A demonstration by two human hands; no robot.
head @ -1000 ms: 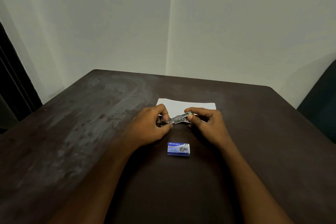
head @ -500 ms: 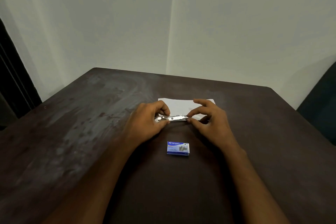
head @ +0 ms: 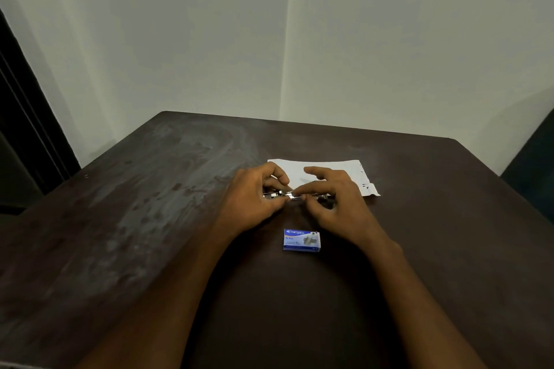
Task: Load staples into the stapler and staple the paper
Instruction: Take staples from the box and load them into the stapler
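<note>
A small silver stapler (head: 295, 195) lies level between both hands, just above the table and at the near edge of the white paper (head: 353, 172). My left hand (head: 254, 198) pinches its left end. My right hand (head: 335, 199) pinches the metal middle with thumb and forefinger, the other fingers spread. Most of the stapler is hidden by the fingers, so I cannot tell whether its magazine is open. A blue and white box of staples (head: 302, 240) lies shut on the table just in front of the hands.
The dark brown table (head: 150, 219) has worn pale patches on its left half. Pale walls meet in a corner behind it. A dark door frame (head: 21, 117) stands at the left and a dark seat (head: 536, 165) at the right edge.
The stapler has gone from tilted to level. My right hand has slid left along it to the middle, uncovering the paper's right corner. The staple box has not moved.
</note>
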